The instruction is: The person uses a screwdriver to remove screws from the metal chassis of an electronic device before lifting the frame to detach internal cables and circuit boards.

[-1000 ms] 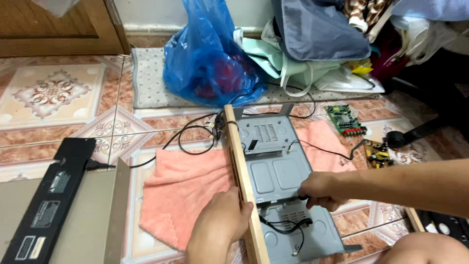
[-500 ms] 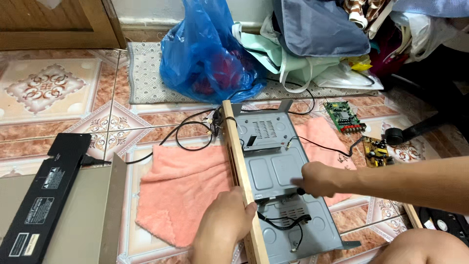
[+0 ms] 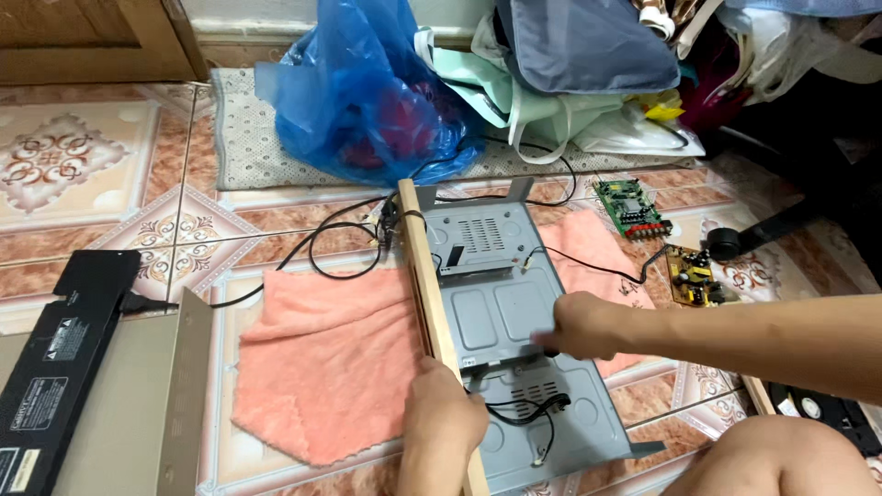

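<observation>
Grey sheet-metal chassis (image 3: 514,321) worked by two bare hands on a tiled floor (image 3: 110,174).

Right hand (image 3: 583,326) is closed around a small dark tool, its tip hidden, pressed onto the chassis near mid-plate; left hand (image 3: 443,418) is clasped around the pale wooden strip (image 3: 424,276) along the chassis's left edge, bracing it. The chassis lies flat on a pink towel (image 3: 331,367), near the middle of the floor. For clean work, keeping the tool upright and the strip firmly pinned seems wise, since thin metal slides on cloth. Black wires (image 3: 524,409) loop just beside the left hand and could snag. Open tile lies to the left; circuit boards (image 3: 629,207) and a blue plastic bag (image 3: 367,92) crowd the far side.
</observation>
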